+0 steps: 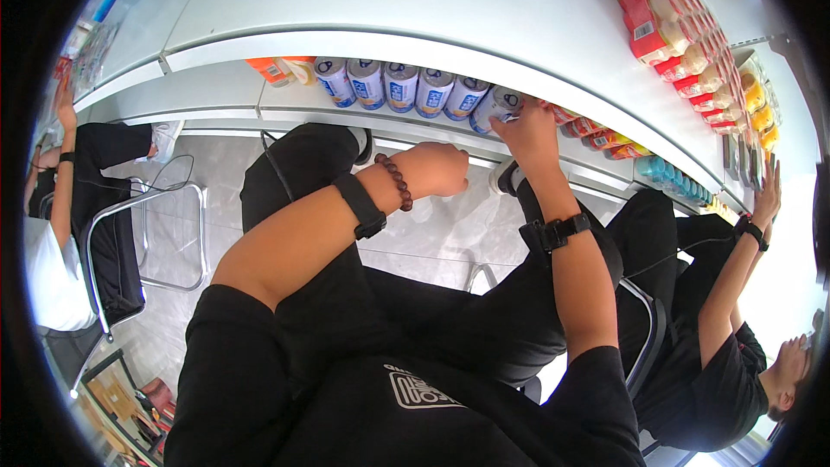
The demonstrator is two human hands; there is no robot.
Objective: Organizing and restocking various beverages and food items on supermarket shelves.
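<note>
On the lower shelf, a row of white-and-blue drink cans [400, 87] stands side by side with their pull-tab lids showing. My right hand [533, 136] reaches under the upper shelf and grips the can [491, 114] at the row's right end, which leans a little; some fingers are hidden behind it. In front of the lower shelf, above the floor, my left hand [436, 170] is curled closed with nothing visible in it. A beaded bracelet [395, 183] and a black strap [360, 206] circle my left wrist; another black strap [554, 232] is on my right.
The upper shelf's front lip [363, 41] overhangs the cans. Orange-capped bottles [279, 70] stand left of them, red packs [587, 133] to the right. Shrink-wrapped bottles [668, 19] fill the upper right. People [720, 363] sit on both sides; a metal-framed chair [146, 233] is at left.
</note>
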